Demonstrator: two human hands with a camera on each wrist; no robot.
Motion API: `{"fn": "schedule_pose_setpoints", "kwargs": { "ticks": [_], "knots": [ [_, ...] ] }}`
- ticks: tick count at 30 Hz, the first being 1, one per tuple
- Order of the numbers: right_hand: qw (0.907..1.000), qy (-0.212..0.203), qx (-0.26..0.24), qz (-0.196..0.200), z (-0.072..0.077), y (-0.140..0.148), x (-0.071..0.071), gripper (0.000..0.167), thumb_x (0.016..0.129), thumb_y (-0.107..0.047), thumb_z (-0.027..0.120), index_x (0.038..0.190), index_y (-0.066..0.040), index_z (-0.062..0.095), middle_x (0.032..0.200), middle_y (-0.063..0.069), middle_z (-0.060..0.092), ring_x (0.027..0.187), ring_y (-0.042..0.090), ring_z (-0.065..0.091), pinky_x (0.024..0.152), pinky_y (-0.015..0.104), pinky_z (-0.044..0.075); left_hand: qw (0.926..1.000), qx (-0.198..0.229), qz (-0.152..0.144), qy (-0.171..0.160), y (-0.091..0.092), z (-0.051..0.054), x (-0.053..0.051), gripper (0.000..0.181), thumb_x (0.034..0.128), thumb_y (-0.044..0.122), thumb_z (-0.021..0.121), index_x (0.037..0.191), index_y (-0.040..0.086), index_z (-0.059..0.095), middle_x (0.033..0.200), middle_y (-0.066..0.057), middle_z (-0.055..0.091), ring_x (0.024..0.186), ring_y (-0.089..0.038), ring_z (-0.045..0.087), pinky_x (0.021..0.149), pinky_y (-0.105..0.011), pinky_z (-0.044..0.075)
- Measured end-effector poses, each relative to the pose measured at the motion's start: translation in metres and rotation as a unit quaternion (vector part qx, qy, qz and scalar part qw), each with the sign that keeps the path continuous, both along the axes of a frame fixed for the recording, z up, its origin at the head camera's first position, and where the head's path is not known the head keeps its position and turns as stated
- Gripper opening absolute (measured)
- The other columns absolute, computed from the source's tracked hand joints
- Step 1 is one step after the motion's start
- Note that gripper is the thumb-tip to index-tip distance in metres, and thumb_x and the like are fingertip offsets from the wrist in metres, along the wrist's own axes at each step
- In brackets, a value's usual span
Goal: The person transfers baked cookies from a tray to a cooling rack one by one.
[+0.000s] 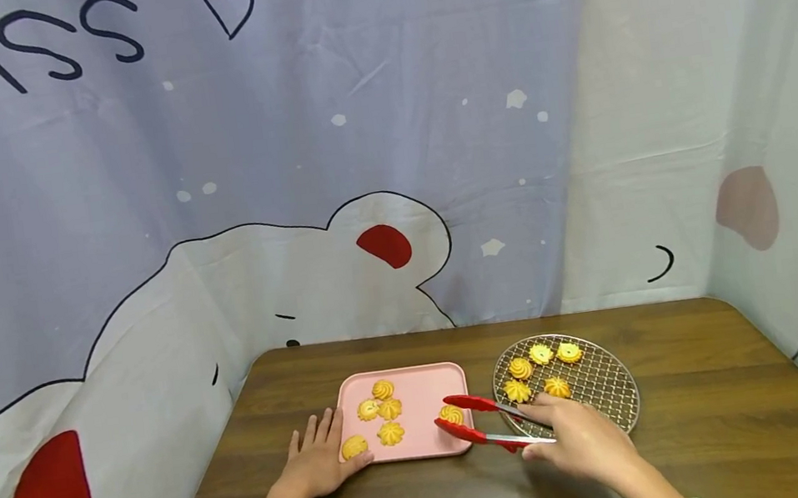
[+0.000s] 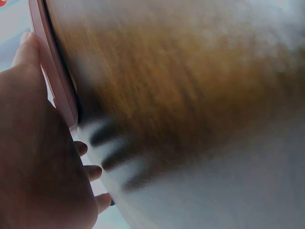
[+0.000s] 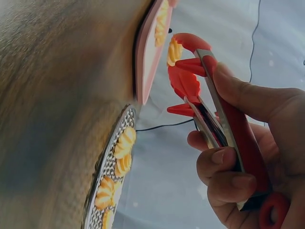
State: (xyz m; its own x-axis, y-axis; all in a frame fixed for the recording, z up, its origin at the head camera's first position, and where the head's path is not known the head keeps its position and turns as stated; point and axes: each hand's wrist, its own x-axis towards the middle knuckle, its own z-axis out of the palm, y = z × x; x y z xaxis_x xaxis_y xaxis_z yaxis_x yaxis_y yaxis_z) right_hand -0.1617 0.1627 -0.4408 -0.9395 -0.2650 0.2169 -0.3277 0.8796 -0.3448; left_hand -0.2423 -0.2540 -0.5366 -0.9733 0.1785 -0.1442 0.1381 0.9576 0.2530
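Observation:
My right hand (image 1: 583, 437) grips red-tipped metal tongs (image 1: 461, 431), fingers and thumb curled round their arms in the right wrist view. Between the tong tips is a swirled yellow cookie (image 3: 175, 51), held above the right part of a pink tray (image 1: 422, 397). Several cookies (image 1: 391, 432) lie on the tray's left half. At the tray's left edge rests my left hand (image 1: 317, 466), fingers spread and fairly straight, with the thumb along the front corner. The left wrist view shows that thumb (image 2: 28, 50) against the tray's rim.
A round wire rack (image 1: 609, 381) stands right of the tray, bearing several cookies (image 1: 521, 367) on its left side; my right hand partly covers its front. Both sit on a brown wooden table (image 1: 700, 411). A printed curtain (image 1: 476, 146) hangs behind and beside the table.

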Motion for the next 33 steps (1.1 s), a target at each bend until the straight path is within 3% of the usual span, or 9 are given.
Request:
{"fn": "schedule_pose_setpoints", "kwargs": {
  "ticks": [6, 13, 18, 33],
  "knots": [
    [1.0, 0.004, 0.001, -0.008, 0.002, 0.011, 0.006, 0.058, 0.073, -0.041, 0.089, 0.126, -0.022, 0.074, 0.122, 0.0, 0.071, 0.101, 0.027, 0.071, 0.078, 0.046, 0.057, 1.0, 0.001, -0.001, 0.001, 0.001, 0.001, 0.0, 0.111, 0.0868, 0.084, 0.045, 0.163, 0.008, 0.018, 0.167, -0.018, 0.02, 0.153, -0.046, 0.012, 0.117, -0.07, 0.005],
    [0.9999, 0.005, 0.001, -0.013, 0.001, 0.024, 0.011, 0.06, 0.073, -0.042, 0.088, 0.127, -0.02, 0.073, 0.118, -0.003, 0.07, 0.096, 0.025, 0.071, 0.074, 0.043, 0.057, 1.0, 0.004, 0.0, 0.005, 0.002, 0.002, 0.002, 0.11, 0.0869, 0.083, 0.046, 0.162, 0.007, 0.02, 0.166, -0.02, 0.021, 0.153, -0.047, 0.013, 0.117, -0.07, 0.005],
    [0.9998, 0.004, 0.007, -0.018, 0.0, 0.034, 0.015, 0.059, 0.074, -0.043, 0.087, 0.127, -0.019, 0.073, 0.124, 0.003, 0.07, 0.105, 0.031, 0.07, 0.081, 0.051, 0.057, 1.0, 0.004, 0.0, 0.003, 0.002, 0.003, 0.002, 0.11, 0.087, 0.083, 0.046, 0.163, 0.008, 0.019, 0.167, -0.019, 0.02, 0.153, -0.046, 0.013, 0.117, -0.07, 0.005],
    [0.999, -0.001, 0.006, -0.044, -0.002, 0.063, 0.026, 0.061, 0.075, -0.042, 0.087, 0.129, -0.017, 0.072, 0.123, 0.008, 0.069, 0.1, 0.036, 0.07, 0.076, 0.055, 0.056, 1.0, 0.002, 0.001, 0.0, 0.002, 0.004, 0.002, 0.11, 0.0876, 0.083, 0.046, 0.163, 0.008, 0.018, 0.168, -0.018, 0.018, 0.153, -0.046, 0.012, 0.117, -0.07, 0.004]
  ]
}}
